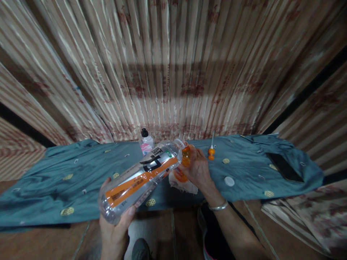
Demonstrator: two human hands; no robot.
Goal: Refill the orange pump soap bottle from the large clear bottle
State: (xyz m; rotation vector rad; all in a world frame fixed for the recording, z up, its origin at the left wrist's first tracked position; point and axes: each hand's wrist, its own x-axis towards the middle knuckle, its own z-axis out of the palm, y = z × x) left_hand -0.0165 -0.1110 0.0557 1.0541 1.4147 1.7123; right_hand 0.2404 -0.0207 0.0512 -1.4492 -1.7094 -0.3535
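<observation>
My left hand (116, 225) grips the base end of a large clear plastic bottle (143, 178) with an orange and silver label. The bottle is tilted, its mouth up and to the right, at the top of a translucent orange bottle (185, 156). I cannot tell whether liquid is flowing. My right hand (199, 168) is wrapped round the orange bottle's neck, hiding part of it. Under the orange bottle lies a crumpled white cloth (187, 186). An orange pump top (211, 153) with a thin tube stands to the right, and a white round cap (229, 181) lies nearer me.
Behind the large bottle stands a small clear bottle (146, 143) with a black top and pink label. A dark flat phone-like slab (284, 167) lies at the right on the teal patterned cloth (89, 180). Pleated curtains (173, 72) hang directly behind.
</observation>
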